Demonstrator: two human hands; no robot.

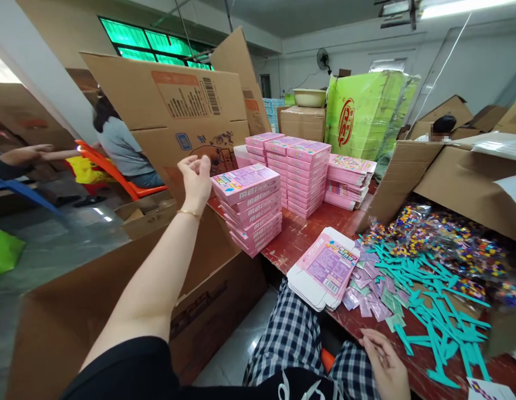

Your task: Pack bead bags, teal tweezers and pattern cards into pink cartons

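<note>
My left hand (196, 176) is raised beside the top of a leaning stack of pink boxes (256, 211), fingers curled and apart, with nothing seen in it. My right hand (385, 358) hangs low by the table's front edge, fingers loosely bent, and holds nothing visible. Between the hands, flattened pink and white cartons (325, 266) lie in a pile over the edge. Small purple and green packets (372, 291) are scattered to their right, next to a heap of turquoise plastic tools (439, 311). Bags of colourful beads (454, 244) lie behind the tools.
A large open cardboard box (128, 300) stands below my left arm. More pink boxes (299, 172) are stacked on the red table (289, 236). A tilted carton (470, 189) rises at the right. One person (118, 141) sits at the left.
</note>
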